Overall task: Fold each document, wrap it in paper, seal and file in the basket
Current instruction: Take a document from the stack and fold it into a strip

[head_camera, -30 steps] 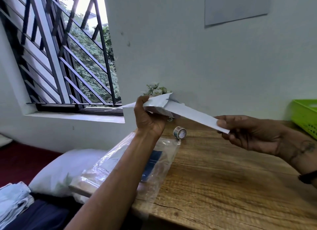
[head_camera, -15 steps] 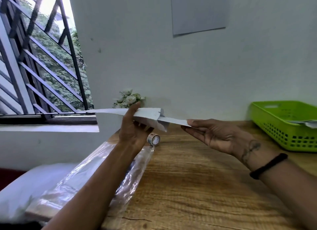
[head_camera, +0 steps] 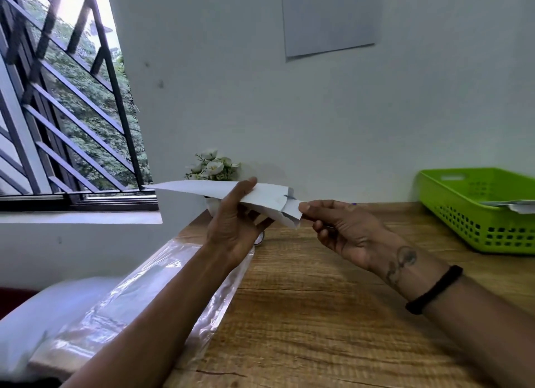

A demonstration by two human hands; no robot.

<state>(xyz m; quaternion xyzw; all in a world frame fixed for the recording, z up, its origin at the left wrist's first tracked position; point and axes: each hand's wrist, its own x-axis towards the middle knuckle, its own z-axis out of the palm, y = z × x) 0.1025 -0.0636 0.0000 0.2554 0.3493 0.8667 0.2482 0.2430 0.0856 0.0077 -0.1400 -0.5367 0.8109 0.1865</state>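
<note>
I hold a white paper wrapper [head_camera: 202, 188] edge-on above the wooden table [head_camera: 318, 315]. My left hand [head_camera: 234, 228] grips it from below, thumb on top. A folded document [head_camera: 292, 209] sticks out of the wrapper's right end by a short stub, pinched by the thumb and fingers of my right hand [head_camera: 344, 231]. The green plastic basket [head_camera: 469, 214] stands at the far right of the table with a wrapped paper [head_camera: 512, 205] lying in it. A roll of tape [head_camera: 259, 238] on the table is mostly hidden behind my left hand.
A clear plastic sleeve [head_camera: 162, 295] with papers lies along the table's left edge. A small pot of white flowers [head_camera: 212, 167] stands against the wall. A barred window [head_camera: 66, 112] is at the left, a white pillow [head_camera: 34, 315] below it.
My right hand has pushed the folded document leftward into the wrapper; much less of it sticks out now. The view has swung right, bringing more of the basket into sight.
</note>
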